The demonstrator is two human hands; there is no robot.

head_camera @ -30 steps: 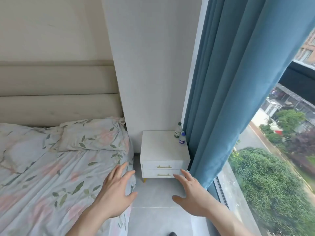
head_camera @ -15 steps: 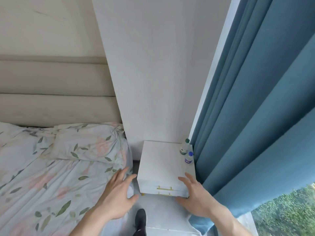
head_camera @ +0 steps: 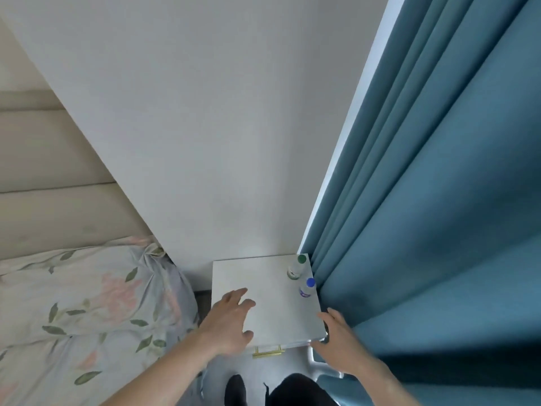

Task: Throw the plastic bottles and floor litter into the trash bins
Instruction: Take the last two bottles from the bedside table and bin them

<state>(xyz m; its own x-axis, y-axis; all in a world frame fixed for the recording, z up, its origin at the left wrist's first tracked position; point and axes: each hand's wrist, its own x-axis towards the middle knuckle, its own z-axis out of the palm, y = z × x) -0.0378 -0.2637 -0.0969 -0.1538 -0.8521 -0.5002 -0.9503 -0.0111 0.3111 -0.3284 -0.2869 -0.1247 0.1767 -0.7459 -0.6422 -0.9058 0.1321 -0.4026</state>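
Note:
Two small plastic bottles stand upright at the far right edge of a white nightstand [head_camera: 263,276]. The farther bottle [head_camera: 296,268] has a green cap, the nearer bottle [head_camera: 307,288] has a blue cap and a purple label. My left hand [head_camera: 231,323] hovers over the near left part of the nightstand top, fingers spread and holding nothing. My right hand [head_camera: 339,341] is at the nightstand's near right corner, fingers relaxed and holding nothing, a short way in front of the blue-capped bottle. No trash bin shows.
A blue curtain [head_camera: 424,215] hangs right against the nightstand's right side. A bed with a floral pillow [head_camera: 96,294] lies to the left. A white wall [head_camera: 205,127] stands behind. A gold drawer handle [head_camera: 268,352] shows below the nightstand's top.
The view has closed in on the nightstand and now looks down on it. Both hands have moved forward, the left over the top and the right to its near right corner.

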